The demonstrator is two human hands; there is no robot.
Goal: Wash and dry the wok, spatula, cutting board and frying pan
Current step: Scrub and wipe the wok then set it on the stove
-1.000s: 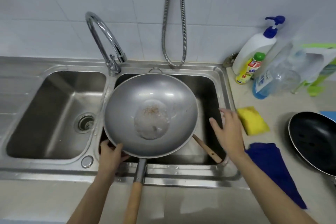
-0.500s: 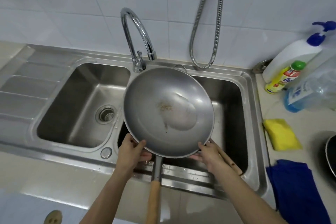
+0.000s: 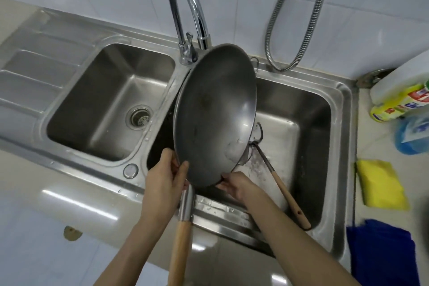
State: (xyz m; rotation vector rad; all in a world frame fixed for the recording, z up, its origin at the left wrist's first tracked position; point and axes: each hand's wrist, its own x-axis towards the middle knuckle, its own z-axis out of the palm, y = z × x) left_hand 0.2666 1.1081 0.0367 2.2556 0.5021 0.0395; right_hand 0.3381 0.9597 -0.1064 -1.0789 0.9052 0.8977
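Observation:
A large steel wok (image 3: 213, 114) with a wooden handle (image 3: 180, 248) is tipped steeply onto its right side over the right sink basin (image 3: 308, 123). Water pours off its lower right rim into the basin. My left hand (image 3: 166, 183) grips the near left rim beside the handle. My right hand (image 3: 236, 184) holds the near rim from underneath. A spatula (image 3: 281, 181) with a wooden handle lies in the right basin, its metal blade partly hidden behind the wok.
The left basin (image 3: 111, 104) has a drain strainer. A curved tap (image 3: 185, 7) and a metal hose (image 3: 299, 18) stand behind the wok. On the right counter lie a yellow sponge (image 3: 380, 183), a blue cloth (image 3: 383, 253) and detergent bottles (image 3: 399, 104).
The wok went from level, holding water, to steeply tilted rightward, and the water now runs out. My right hand came from the counter side to the wok's rim.

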